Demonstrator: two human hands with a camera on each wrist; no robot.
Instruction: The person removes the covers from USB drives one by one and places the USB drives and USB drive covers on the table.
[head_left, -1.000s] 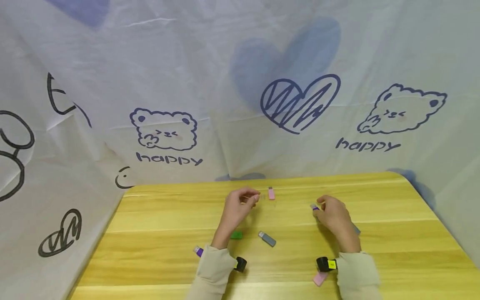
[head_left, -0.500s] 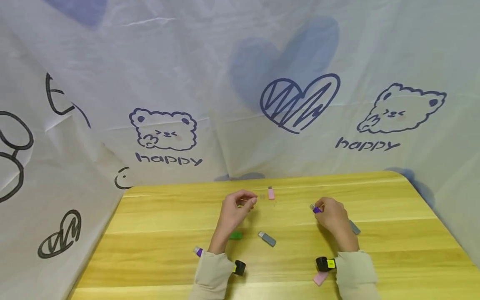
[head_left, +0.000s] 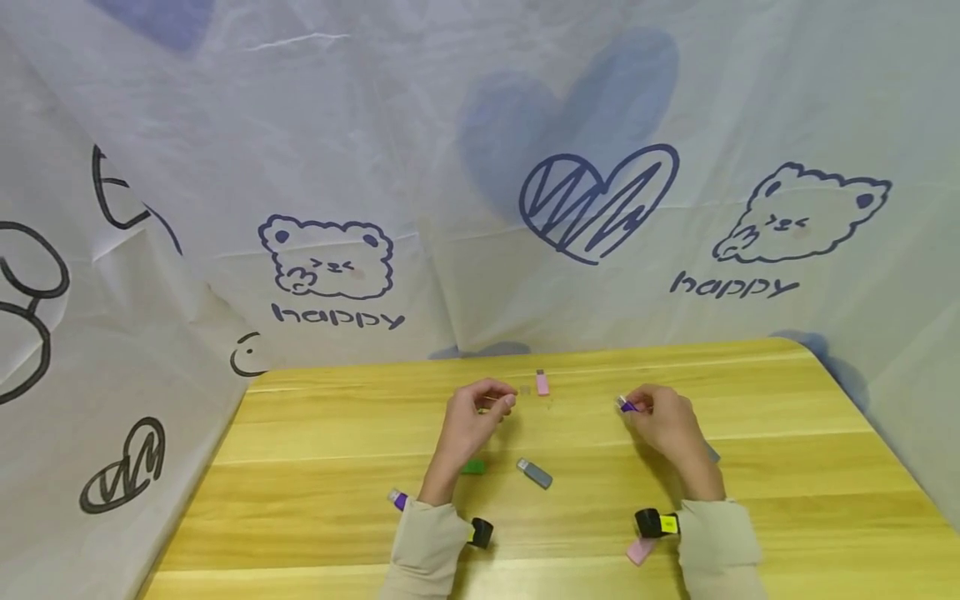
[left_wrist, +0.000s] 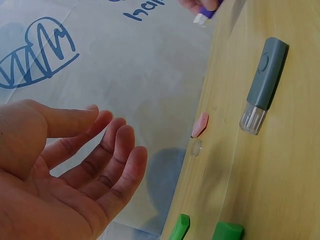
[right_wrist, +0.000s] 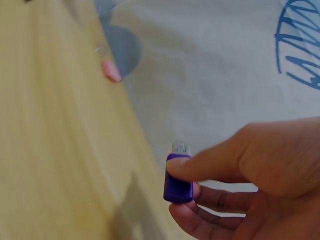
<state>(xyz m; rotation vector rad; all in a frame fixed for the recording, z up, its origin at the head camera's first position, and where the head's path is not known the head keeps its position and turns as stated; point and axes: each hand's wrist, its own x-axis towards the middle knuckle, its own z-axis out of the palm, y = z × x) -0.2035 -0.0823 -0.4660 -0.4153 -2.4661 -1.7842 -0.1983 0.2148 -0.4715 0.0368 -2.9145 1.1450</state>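
Note:
Between its thumb and fingers, my right hand [head_left: 663,421] pinches a purple USB flash drive [right_wrist: 178,182] above the table, the metal plug pointing away from the hand. My left hand [head_left: 471,421] hovers over the table with fingers loosely curved and thumb near the fingertips; nothing lies between them in the left wrist view. Just right of it are a small clear cap [head_left: 525,390] and a pink flash drive [head_left: 542,382] at the back. Two green pieces [left_wrist: 229,231] [left_wrist: 180,227] lie below the left hand, partly cut off by the frame.
A grey flash drive [head_left: 534,472] lies mid-table. Another grey one [head_left: 712,452] is partly behind the right wrist. A purple drive [head_left: 397,498] lies by the left sleeve, a pink one [head_left: 640,551] under the right wrist camera. A white printed cloth [head_left: 450,167] hangs behind the table.
My right hand has lifted slightly, bringing the purple flash drive a little up and to the left. The left hand has barely shifted. The pieces on the table lie as before.

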